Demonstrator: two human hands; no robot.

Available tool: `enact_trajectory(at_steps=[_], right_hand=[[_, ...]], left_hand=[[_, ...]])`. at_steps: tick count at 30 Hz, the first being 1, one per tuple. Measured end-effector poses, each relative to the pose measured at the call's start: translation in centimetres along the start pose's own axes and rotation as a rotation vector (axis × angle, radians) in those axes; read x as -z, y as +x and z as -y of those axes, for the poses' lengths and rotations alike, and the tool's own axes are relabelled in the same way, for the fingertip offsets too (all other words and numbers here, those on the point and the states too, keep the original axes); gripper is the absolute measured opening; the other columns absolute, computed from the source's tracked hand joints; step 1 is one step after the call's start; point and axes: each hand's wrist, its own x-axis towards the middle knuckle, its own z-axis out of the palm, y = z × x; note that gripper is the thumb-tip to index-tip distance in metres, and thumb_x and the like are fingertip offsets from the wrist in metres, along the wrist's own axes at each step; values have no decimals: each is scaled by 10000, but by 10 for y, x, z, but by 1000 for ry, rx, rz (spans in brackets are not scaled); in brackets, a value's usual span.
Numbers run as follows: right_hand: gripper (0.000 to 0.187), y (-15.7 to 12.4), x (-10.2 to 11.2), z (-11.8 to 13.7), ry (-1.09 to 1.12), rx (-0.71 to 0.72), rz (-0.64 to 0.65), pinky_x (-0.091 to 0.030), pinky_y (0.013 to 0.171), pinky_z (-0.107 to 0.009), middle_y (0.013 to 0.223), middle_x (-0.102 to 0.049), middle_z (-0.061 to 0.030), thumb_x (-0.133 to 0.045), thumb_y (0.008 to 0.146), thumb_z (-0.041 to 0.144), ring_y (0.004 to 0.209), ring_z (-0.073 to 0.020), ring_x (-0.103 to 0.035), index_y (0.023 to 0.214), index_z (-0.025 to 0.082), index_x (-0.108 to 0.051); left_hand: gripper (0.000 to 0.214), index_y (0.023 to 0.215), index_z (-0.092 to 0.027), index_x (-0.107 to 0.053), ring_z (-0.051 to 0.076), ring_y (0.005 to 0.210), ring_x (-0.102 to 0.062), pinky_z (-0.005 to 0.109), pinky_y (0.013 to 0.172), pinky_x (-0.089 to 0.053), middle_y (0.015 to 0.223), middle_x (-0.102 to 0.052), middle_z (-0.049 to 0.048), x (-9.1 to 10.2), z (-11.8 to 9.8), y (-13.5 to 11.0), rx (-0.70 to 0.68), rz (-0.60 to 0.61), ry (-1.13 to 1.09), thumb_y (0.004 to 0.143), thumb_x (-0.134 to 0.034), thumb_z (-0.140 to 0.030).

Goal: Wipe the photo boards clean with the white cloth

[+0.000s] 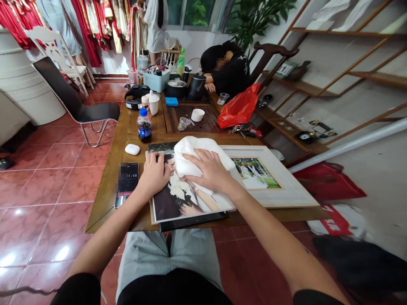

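A large wedding photo print (165,207) lies on the wooden table in front of me, partly over a dark flat panel (193,221). My left hand (155,174) rests on the photo's left side with its fingers apart, steadying it from above. Bunched under my right hand (208,169) is a white towel (200,148), with my fingers closed around its folds and the cloth pressed against the upper part of the photo. The towel and both hands hide parts of the picture. To the right lies a white framed photo (257,173) of a couple outdoors.
A phone (129,180), a white earbud case (132,149) and a cola bottle (144,126) stand left of the photo. Farther back are a white cup (197,115), a red plastic bag (238,108) and keys (241,130). A person (233,67) leans on the far end.
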Motion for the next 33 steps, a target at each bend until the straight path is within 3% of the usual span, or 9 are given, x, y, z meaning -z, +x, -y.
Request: enact_trajectory(at_steps=[7,17,22,25,29,33], right_hand=[[638,-17,3,4,-24,38,-5,-350,1028,-517,1388,-540,-177,-584,906,563,1267,-365,-473,1461,252,-538],[672,-76,8,23,23,90,-29,-342,1041,-555,1387,-523,-192,-684,818,494,1276,-387,-466,1428,239,-561],[660,-104,8,12,-36,126,-118,-385,1010,-559,1357,-534,-195,-697,780,455,1250,-395,-501,1387,223,-584],[580,-118,6,-10,-112,40,-203,-447,939,-531,1295,-577,-179,-636,835,461,1171,-381,-565,1362,222,-599],[491,-129,3,-45,-145,-226,-297,-505,880,-486,1243,-623,-143,-541,909,477,1103,-353,-626,1331,234,-612],[487,-131,-1,-66,-125,-406,-279,-529,838,-473,1255,-644,-122,-530,913,532,1049,-354,-660,1298,249,-627]], left_hand=[[417,1341,-94,-526,339,1312,-467,559,1157,-368,1265,-517,183,0,0,0,2,-17,-12,948,-446,-207],[415,1331,-77,-533,337,1291,-463,552,1147,-381,1272,-522,195,0,0,-1,-4,-29,-8,945,-435,-195],[427,1343,-68,-528,341,1283,-467,564,1136,-386,1272,-519,204,1,1,0,-3,-5,-11,949,-430,-201],[432,1351,-67,-528,338,1290,-470,543,1141,-387,1276,-524,201,1,1,0,-3,0,-4,951,-436,-203],[427,1354,-103,-538,329,1284,-489,519,1125,-414,1273,-539,179,2,0,0,1,-8,6,948,-452,-203],[431,1358,-105,-541,342,1285,-491,534,1098,-435,1290,-548,186,4,-2,0,17,11,35,951,-445,-211]])
